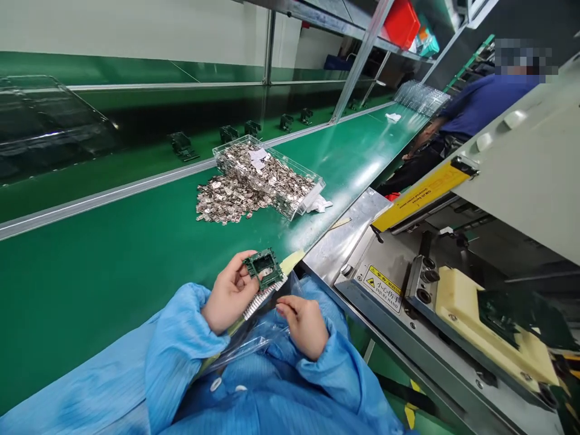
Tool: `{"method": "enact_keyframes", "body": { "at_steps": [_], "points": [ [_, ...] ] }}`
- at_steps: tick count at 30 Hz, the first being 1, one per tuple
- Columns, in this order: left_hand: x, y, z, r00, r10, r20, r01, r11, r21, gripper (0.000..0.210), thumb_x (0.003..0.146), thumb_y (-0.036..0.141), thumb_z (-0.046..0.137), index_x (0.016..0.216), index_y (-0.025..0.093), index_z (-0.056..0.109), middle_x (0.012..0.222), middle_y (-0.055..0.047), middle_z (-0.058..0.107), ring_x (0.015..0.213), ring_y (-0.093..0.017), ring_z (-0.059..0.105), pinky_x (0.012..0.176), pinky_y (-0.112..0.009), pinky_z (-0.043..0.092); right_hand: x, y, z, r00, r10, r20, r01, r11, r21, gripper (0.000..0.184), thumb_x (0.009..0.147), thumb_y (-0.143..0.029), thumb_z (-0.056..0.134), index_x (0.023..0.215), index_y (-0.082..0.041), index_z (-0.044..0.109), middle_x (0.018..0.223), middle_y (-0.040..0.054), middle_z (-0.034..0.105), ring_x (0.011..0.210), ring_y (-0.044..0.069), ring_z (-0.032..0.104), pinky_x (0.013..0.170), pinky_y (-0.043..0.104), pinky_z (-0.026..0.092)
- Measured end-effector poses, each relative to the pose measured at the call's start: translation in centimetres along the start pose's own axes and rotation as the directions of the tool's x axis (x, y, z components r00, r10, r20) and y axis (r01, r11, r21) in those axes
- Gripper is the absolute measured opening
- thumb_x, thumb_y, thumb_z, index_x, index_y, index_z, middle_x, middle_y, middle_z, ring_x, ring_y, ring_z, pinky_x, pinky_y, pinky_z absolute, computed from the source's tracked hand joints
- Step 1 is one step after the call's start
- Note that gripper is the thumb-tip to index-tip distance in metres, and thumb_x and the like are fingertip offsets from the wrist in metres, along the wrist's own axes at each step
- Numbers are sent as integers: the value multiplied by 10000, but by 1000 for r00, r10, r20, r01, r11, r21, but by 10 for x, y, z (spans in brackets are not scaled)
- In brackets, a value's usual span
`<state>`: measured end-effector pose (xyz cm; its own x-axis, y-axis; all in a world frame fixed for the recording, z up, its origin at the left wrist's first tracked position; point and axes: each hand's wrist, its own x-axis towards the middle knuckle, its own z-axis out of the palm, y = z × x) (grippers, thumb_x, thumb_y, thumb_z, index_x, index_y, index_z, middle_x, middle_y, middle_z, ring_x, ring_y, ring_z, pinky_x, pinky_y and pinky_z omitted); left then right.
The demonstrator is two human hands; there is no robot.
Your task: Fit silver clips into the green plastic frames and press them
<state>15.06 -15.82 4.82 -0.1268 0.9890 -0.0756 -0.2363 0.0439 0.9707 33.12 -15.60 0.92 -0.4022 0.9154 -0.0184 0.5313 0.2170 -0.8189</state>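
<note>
Head view: left hand held a green frame, right hand close by.
Left hand [230,295] pinched the green frame [274,277] between thumb and fingers, thumb tip at the opening, near the near edge of the green bench [136,266], with a row of silvery strips [257,304] just below. Right hand [309,327] hung just right and nearer, thumb and index tips close together; couldn't tell if anything sat between them. Frame looked light, stiff, probably plastic; thin edge tabs might snap under a hard squeeze, smooth faces maybe slippery. Best hold, judged: the solid outer sides, clear of tabs. Farther off, a clear box [308,204] held small metal pieces, with a loose pile [226,200] on its left. Clear plastic film [247,343] lay over the lap.
</note>
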Motion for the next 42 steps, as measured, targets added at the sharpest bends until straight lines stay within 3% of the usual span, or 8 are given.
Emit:
{"method": "enact_keyframes", "body": {
  "at_steps": [3, 7, 12, 18, 23, 29, 35, 42],
  "points": [
    [0, -2, 0, 999, -20, 27, 21, 999, -29, 519, 734, 374, 705, 1136, 179, 442, 962, -68, 673, 801, -179, 683, 677, -273, 561, 4, -18, -16, 984, -107, -144, 134, 973, 190, 181, 894, -216, 592, 964, -258, 754, 864, 37, 724, 772, 203, 661, 700, 311, 506],
    [-1, -7, -1, 999, 28, 40, -28, 1000, 11, 488, 770, 338, 676, 1164, 172, 441, 895, -54, 656, 737, -162, 662, 635, -260, 558, 18, -39, -17, 932, -121, -340, 244, 907, 345, 116, 805, -186, 695, 847, -271, 761, 842, 26, 614, 731, 170, 585, 633, 282, 485],
    [-4, -11, -3, 992, 80, 98, -85, 995, 53, 390, 846, 308, 592, 1189, 179, 458, 896, -53, 642, 748, -152, 646, 672, -264, 556, 32, -51, -2, 911, -107, -399, 253, 908, 333, 74, 767, -183, 722, 789, -249, 745, 1005, 55, 564, 921, 212, 559, 787, 337, 486],
    [-5, -10, -4, 985, 106, 137, -119, 989, 86, 351, 869, 280, 552, 1196, 195, 458, 931, -60, 661, 798, -157, 659, 708, -256, 551, 34, -55, 3, 924, -77, -375, 180, 952, 246, 48, 779, -194, 687, 756, -230, 708, 1091, 78, 542, 1021, 245, 524, 927, 406, 435],
    [-5, -10, -5, 983, 109, 151, -126, 986, 113, 352, 858, 277, 563, 1190, 205, 474, 911, -50, 672, 777, -157, 661, 711, -263, 551, 35, -57, 6, 930, -50, -363, 161, 946, 281, 47, 789, -216, 638, 742, -213, 638, 1103, 87, 533, 1018, 243, 535, 852, 368, 458],
    [-7, -3, -7, 977, 145, 158, -167, 976, 140, 351, 832, 265, 599, 1161, 189, 503, 935, -70, 668, 831, -170, 660, 734, -267, 548, 37, -53, -2, 965, 61, -254, 83, 851, 518, 252, 746, -345, 721, 714, -202, 516, 1122, 88, 571, 893, 212, 570, 694, 300, 471],
    [-11, 8, -8, 970, 124, 211, -155, 978, 139, 329, 873, 272, 559, 1179, 200, 465, 1016, -71, 638, 872, -152, 642, 754, -248, 541, 30, -47, -28, 988, -28, -153, 114, 796, 595, 420, 727, -336, 751, 1094, -205, 593, 1118, 97, 592, 973, 214, 543, 647, 255, 467],
    [-29, 10, 7, 946, 152, 285, -251, 901, 353, 303, 911, 291, 497, 1203, 211, 487, 934, -63, 648, 714, -143, 611, 718, -273, 539, 20, -47, -16, 986, 29, -166, 97, 708, 700, 415, 704, -385, 809, 998, -216, 569, 863, 31, 650, 753, 176, 612, 623, 261, 493]
  ]
}}
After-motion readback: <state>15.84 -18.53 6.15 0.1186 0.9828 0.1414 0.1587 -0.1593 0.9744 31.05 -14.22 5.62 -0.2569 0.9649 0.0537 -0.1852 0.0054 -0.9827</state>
